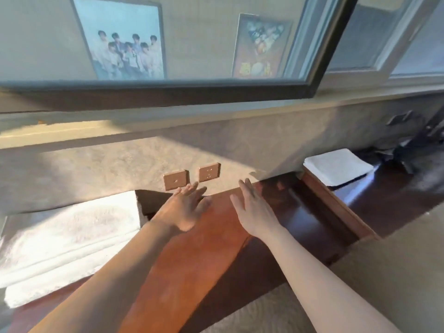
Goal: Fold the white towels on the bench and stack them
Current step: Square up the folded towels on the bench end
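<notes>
A stack of folded white towels (67, 239) lies on the left part of the reddish wooden bench (206, 239), lit by sun. Another folded white towel (338, 168) sits on a lower dark surface at the right, in shade. My left hand (185, 209) hovers over the bench just right of the left stack, fingers straight and spread, holding nothing. My right hand (254, 207) is beside it, also flat with straight fingers, empty. Both hands point toward the wall.
Two wall sockets (192, 179) sit on the textured wall just beyond my fingertips. A dark-framed mirror (312, 90) hangs above. Dark items (408, 152) lie at the far right. A wooden divider edge (336, 203) separates the bench from the lower right surface.
</notes>
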The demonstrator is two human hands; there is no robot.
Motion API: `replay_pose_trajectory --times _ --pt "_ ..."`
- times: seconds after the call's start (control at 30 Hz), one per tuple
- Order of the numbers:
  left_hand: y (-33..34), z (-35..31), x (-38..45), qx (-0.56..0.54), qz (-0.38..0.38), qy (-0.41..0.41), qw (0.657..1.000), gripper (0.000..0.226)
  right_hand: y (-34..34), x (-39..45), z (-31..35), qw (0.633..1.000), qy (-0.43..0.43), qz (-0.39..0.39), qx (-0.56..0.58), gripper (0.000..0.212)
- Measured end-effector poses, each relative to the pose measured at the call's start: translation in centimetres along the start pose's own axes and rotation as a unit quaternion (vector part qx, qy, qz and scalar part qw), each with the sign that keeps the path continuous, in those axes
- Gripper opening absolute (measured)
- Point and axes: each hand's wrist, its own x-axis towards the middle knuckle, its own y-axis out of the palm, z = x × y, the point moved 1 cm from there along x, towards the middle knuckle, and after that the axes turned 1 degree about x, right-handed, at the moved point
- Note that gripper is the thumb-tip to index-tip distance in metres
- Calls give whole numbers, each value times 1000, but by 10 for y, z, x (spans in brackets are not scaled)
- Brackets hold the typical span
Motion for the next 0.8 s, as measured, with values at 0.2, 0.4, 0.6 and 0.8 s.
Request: replay_pose_trajectory --times 0.2,0.4,0.6,0.8 --pt "61 -169 39 0 13 57 998 63 -92 -61 -135 998 46 -36 -13 67" --pt "107 -306 79 27 26 128 991 62 -163 -99 -244 993 105 -53 -2 68" --pt "155 -384 143 30 41 160 986 61 -212 -92 -335 988 140 -63 -11 70" --pt "210 -425 245 12 49 157 986 63 -247 -57 -425 984 168 -37 -50 70"
